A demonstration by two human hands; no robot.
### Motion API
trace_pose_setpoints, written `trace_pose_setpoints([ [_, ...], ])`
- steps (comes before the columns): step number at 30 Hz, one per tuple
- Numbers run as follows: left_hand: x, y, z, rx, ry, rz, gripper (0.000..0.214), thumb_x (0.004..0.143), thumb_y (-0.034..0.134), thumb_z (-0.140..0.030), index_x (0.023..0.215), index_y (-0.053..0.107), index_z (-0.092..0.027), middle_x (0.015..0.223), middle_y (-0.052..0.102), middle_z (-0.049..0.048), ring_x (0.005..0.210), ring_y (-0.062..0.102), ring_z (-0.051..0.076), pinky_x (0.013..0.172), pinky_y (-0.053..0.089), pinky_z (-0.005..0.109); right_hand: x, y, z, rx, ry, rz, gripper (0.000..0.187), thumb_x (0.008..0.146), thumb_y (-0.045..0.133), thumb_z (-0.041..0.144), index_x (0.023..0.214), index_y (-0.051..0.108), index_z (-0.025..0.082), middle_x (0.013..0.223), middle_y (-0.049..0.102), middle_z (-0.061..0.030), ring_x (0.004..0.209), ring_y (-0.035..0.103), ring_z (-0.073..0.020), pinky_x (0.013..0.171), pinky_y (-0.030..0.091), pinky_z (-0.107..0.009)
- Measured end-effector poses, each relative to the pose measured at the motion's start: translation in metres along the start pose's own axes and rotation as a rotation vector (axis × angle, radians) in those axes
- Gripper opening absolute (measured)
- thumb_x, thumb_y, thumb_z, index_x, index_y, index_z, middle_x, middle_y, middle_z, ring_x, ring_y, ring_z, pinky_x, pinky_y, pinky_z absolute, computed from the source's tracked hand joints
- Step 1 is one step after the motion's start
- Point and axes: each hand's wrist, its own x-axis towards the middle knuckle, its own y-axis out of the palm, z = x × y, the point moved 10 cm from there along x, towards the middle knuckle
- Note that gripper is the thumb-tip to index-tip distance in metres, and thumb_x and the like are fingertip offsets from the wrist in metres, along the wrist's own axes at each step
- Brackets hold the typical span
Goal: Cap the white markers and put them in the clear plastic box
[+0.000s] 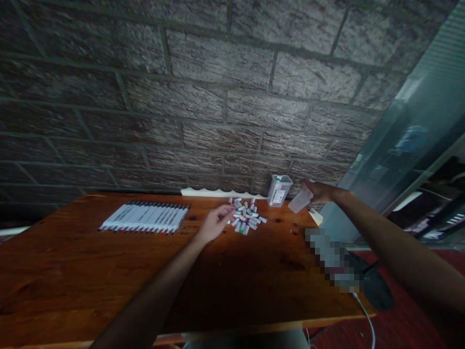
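Note:
My left hand (217,220) is at the left side of a loose pile of short white marker caps (250,218), some with coloured ends. Its thumb and fingertips are drawn together over the pile's edge; whatever is between them is too small to make out. With my right hand (319,192) I grip a translucent plastic lid (301,199), tilted above the table's back right. Just left of the lid stands an upright clear plastic container (279,191) with a label on its front and a small green-ended piece near its rim.
A row of white markers (145,218) lies side by side on the wooden table (218,291) at left. A white wavy-edged strip (218,193) runs along the brick wall (203,97). A blurred-out object (332,259) with a white cable (366,315) sits at the right edge.

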Motion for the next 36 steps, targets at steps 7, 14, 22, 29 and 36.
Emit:
trace_pose_setpoints([
  [7, 0.0, -0.001, 0.002, -0.01, -0.004, 0.0, 0.035, 0.084, 0.061, -0.045, 0.102, 0.065, -0.015, 0.073, 0.069, 0.0019, 0.068, 0.063, 0.015, 0.068, 0.047, 0.026, 0.024, -0.007, -0.005, 0.053, -0.008, -0.041, 0.067, 0.074, 0.068, 0.018, 0.136, 0.042, 0.009, 0.112, 0.069, -0.0167, 0.094, 0.069, -0.0237, 0.081, 0.051, -0.03],
  [14, 0.002, -0.006, 0.003, 0.01, 0.009, -0.028, 0.033, 0.086, 0.059, -0.043, 0.101, 0.064, -0.015, 0.071, 0.069, 0.0004, 0.067, 0.063, 0.014, 0.069, 0.048, 0.025, 0.028, -0.013, 0.0, 0.111, -0.117, -0.099, 0.073, 0.07, 0.073, 0.018, 0.136, 0.043, 0.014, 0.116, 0.069, -0.0143, 0.105, 0.067, -0.0257, 0.088, 0.052, -0.034],
  [22, 0.001, -0.002, 0.0, -0.004, 0.005, -0.013, 0.031, 0.086, 0.059, -0.042, 0.101, 0.064, -0.015, 0.071, 0.069, 0.0006, 0.067, 0.063, 0.014, 0.067, 0.047, 0.024, 0.025, -0.015, -0.003, 0.088, -0.065, -0.152, 0.041, 0.08, 0.064, 0.02, 0.121, 0.06, 0.015, 0.112, 0.071, -0.0127, 0.094, 0.07, -0.0242, 0.085, 0.055, -0.034],
  [29, 0.002, -0.004, 0.001, -0.01, -0.002, -0.031, 0.032, 0.085, 0.061, -0.042, 0.101, 0.064, -0.014, 0.071, 0.069, 0.0016, 0.066, 0.062, 0.014, 0.066, 0.045, 0.025, 0.027, -0.014, 0.016, 0.054, -0.062, -0.17, 0.036, 0.085, 0.062, 0.024, 0.12, 0.063, 0.013, 0.119, 0.068, -0.0147, 0.105, 0.067, -0.0254, 0.093, 0.053, -0.034],
  [36, 0.002, -0.007, 0.001, 0.007, 0.003, -0.041, 0.035, 0.084, 0.061, -0.043, 0.103, 0.064, -0.013, 0.07, 0.069, 0.0013, 0.064, 0.061, 0.014, 0.065, 0.045, 0.025, 0.03, -0.01, 0.028, -0.024, -0.07, -0.165, 0.044, 0.088, 0.06, 0.033, 0.127, 0.058, 0.011, 0.12, 0.067, -0.016, 0.111, 0.064, -0.027, 0.097, 0.049, -0.035],
])
